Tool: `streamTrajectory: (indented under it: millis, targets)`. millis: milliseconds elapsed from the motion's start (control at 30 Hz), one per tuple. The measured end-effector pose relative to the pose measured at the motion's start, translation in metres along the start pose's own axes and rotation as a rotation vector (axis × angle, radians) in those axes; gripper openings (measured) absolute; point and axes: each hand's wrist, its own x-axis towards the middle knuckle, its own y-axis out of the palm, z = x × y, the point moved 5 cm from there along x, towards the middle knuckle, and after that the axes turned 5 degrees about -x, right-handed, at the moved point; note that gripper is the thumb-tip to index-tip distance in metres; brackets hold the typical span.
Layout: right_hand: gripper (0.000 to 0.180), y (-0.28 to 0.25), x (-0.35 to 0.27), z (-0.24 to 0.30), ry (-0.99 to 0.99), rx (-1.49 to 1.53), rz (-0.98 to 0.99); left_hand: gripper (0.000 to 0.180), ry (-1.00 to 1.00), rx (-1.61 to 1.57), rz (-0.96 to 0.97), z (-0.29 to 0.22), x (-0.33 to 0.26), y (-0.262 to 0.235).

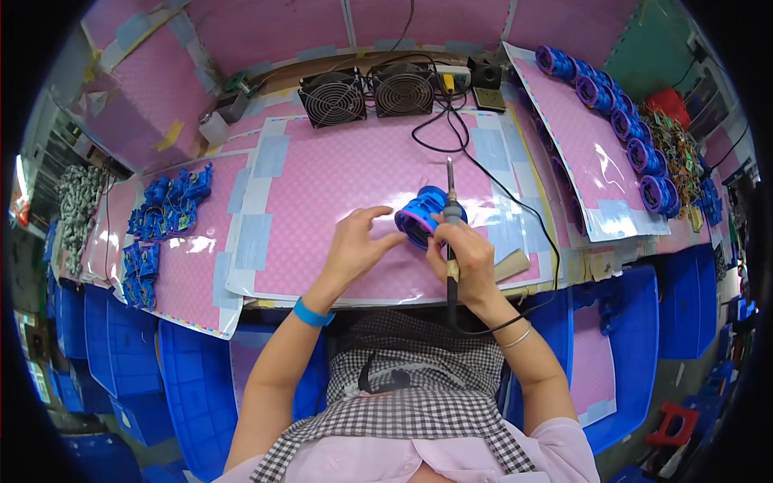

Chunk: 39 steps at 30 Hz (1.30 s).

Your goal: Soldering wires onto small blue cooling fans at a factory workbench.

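Observation:
A round blue housing with a purple ring [412, 223] lies on the pink work surface in front of me. My left hand [355, 248] is just to its left, thumb and fingers apart, holding nothing; the thumb tip is close to the ring. In my right hand [469, 259] is a soldering iron [452, 211], its metal tip pointing up and away from me. The right fingers overlap the housing's right side, and I cannot tell whether they touch it. Its black cord runs from the handle's lower end, past my right wrist, toward the back.
Two black fans [332, 98] stand at the back beside a soldering stand [485, 74]. A raised pink board [592, 141] at right carries a row of blue-purple housings [644, 154], with a wire bundle [672, 149] behind. Blue parts [169, 203] lie at left. Blue bins [193, 378] sit below.

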Motion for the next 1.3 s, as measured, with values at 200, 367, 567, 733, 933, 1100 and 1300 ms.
streamTrajectory:
  millis: [200,367,567,733,933,1100,1300]
  targets:
    - [0.019,-0.009,0.013,-0.014,0.102,0.138,0.111,0.035,-0.200,0.221,0.246,-0.014,-0.004,0.022]
    - [0.016,-0.023,0.049,-0.059,0.231,0.107,-0.002,0.043,-0.320,0.171,0.185,-0.008,-0.044,0.009]
    - [0.025,-0.035,0.047,-0.092,0.120,-0.186,-0.096,0.047,-0.191,0.281,0.120,-0.026,-0.076,-0.011]
    - [0.022,-0.027,0.009,-0.072,-0.012,-0.109,0.078,0.039,-0.205,0.284,0.067,-0.024,-0.099,-0.022]
    - [0.013,-0.010,0.006,-0.077,0.000,-0.116,0.134,0.036,-0.137,0.284,0.016,-0.033,-0.087,-0.006]
    - [0.017,-0.001,-0.004,-0.046,0.040,0.096,0.287,0.035,-0.167,0.262,0.013,-0.034,-0.082,0.007]
    - [0.020,-0.030,-0.017,-0.018,-0.050,0.094,0.092,0.029,-0.357,0.095,-0.001,-0.044,-0.057,-0.037]
